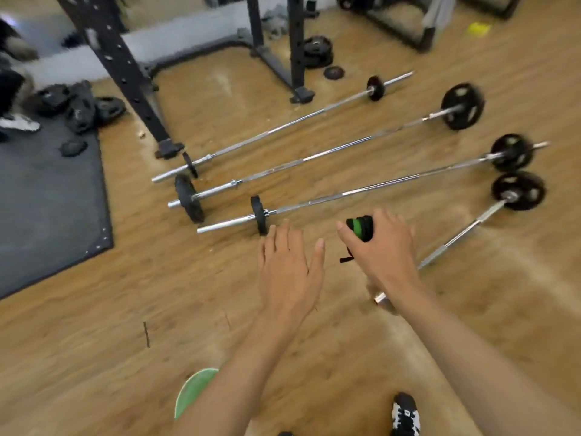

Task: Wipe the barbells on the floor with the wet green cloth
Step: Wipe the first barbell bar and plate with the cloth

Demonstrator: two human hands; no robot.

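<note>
Ideally I needed the cloth (361, 228), clamped in my right hand (382, 247), wrapped round the nearest barbell (465, 231); my left hand (287, 269) hovered, fingers straight.

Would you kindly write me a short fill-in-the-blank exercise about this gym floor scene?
1. The right hand grips the cloth; the left hand holds ___.
2. ___ barbells lie on the floor.
3. The basin partly hidden by the left forearm is coloured ___.
Missing words: nothing; four; green.
</note>
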